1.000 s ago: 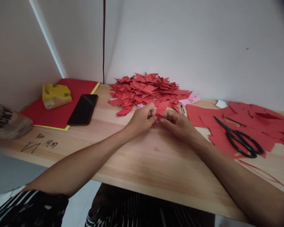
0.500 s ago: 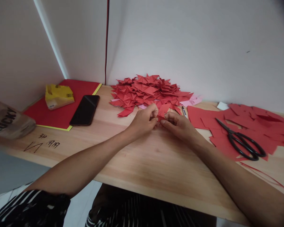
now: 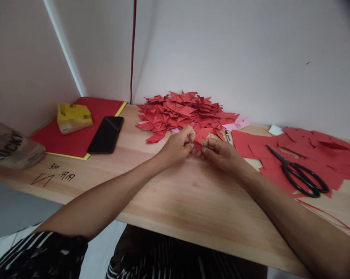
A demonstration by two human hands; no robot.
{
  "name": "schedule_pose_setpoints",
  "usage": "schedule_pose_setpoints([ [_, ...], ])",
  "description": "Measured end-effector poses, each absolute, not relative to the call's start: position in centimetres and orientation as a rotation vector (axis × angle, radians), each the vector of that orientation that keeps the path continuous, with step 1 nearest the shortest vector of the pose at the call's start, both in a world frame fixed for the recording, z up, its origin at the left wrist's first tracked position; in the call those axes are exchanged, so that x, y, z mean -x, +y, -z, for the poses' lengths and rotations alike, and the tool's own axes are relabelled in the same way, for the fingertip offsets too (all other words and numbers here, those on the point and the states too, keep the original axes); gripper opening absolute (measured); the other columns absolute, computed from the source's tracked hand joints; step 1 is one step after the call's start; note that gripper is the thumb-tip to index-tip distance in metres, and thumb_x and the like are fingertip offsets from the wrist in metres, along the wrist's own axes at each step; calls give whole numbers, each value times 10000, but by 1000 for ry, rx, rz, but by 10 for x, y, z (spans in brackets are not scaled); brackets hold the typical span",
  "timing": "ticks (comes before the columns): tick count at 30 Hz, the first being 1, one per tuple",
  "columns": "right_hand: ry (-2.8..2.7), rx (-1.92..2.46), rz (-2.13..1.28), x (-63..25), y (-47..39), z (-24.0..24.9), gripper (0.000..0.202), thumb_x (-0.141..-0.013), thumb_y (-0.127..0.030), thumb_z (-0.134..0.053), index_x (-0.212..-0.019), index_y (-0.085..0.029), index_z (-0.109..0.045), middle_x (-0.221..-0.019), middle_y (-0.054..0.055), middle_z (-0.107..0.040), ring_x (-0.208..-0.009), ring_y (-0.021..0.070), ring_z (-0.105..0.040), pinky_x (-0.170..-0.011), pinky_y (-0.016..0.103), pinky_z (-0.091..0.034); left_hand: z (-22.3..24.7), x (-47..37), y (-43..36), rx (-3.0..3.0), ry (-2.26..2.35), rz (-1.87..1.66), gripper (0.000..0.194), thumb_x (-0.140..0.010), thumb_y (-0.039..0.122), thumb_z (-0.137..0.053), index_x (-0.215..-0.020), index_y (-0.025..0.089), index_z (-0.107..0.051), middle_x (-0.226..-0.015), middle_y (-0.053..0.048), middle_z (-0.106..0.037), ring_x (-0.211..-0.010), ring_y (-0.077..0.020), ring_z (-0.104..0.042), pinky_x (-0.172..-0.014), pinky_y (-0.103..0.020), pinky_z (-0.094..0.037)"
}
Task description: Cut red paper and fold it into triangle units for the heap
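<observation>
Between my hands is a small piece of folded red paper (image 3: 198,145), mostly covered by fingers. My left hand (image 3: 179,144) pinches its left side with thumb and curled fingers. On the right, my right hand (image 3: 220,154) grips the paper between thumb and fingertips. Both hands are held above the wooden table, just in front of a heap of folded red paper pieces (image 3: 179,110) with pointed corners. A few pink papers (image 3: 237,123) stick out from under the heap.
Black-handled scissors (image 3: 301,176) lie on cut red paper sheets (image 3: 317,151) at right, beside a pen (image 3: 227,137). Thin red strips (image 3: 326,215) lie near the front. At left are a phone (image 3: 105,135), a yellow packet (image 3: 74,119), a red folder (image 3: 61,141) and a plastic bag (image 3: 14,147).
My right-hand fingers have shifted slightly apart from the left ones on the red paper. The whole view has moved a little; the other things lie as before.
</observation>
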State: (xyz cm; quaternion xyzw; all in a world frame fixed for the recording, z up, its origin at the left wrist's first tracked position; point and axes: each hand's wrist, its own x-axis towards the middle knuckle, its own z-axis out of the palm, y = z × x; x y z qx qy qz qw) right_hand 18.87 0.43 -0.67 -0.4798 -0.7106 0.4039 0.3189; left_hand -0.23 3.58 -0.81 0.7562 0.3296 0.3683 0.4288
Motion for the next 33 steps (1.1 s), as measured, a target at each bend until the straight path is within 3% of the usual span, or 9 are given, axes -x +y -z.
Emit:
schedule_pose_setpoints([
  [15, -1808, 1370, -966, -184, 3, 5, 181, -856, -296, -549, -726, -201, -631, -758, 29, -685, -691, 155, -612, -662, 302, -466, 7, 2, 39, -1833, 829, -960, 238, -749, 8, -429, -855, 215, -377, -572, 91, -470, -525, -93, -542, -542, -208, -376],
  [19, -1759, 1294, -1096, -186, 6, 8, 136, -848, -313, -570, -780, -209, -625, -805, 39, -708, -744, 171, -644, -740, 336, -504, 8, 3, 42, -1853, 833, -923, 233, -746, 18, -433, -855, 216, -377, -561, 94, -476, -527, -96, -542, -546, -210, -369],
  [23, -1710, 1234, -1291, -196, 11, 5, 105, -802, -349, -656, -831, -248, -645, -843, 44, -711, -807, 204, -668, -720, 347, -521, 6, 7, 45, -1854, 767, -842, 221, -765, 49, -440, -886, 221, -372, -576, 88, -508, -543, -98, -543, -566, -212, -377],
  [29, -1488, 1045, -1598, -211, 16, -3, 375, -748, -438, -729, -1079, -280, -652, -1050, 55, -697, -870, 201, -658, -681, 322, -538, -4, 9, 40, -1954, 663, -732, 189, -777, 48, -424, -872, 211, -407, -578, 87, -393, -517, -90, -412, -535, -212, -328],
  [33, -1404, 1092, -1605, -210, 16, 0, 316, -774, -488, -721, -942, -222, -692, -863, 53, -694, -748, 152, -630, -554, 240, -477, -6, 9, 37, -2023, 613, -675, 190, -794, 38, -427, -885, 204, -415, -646, 69, -455, -557, -87, -460, -562, -211, -366],
])
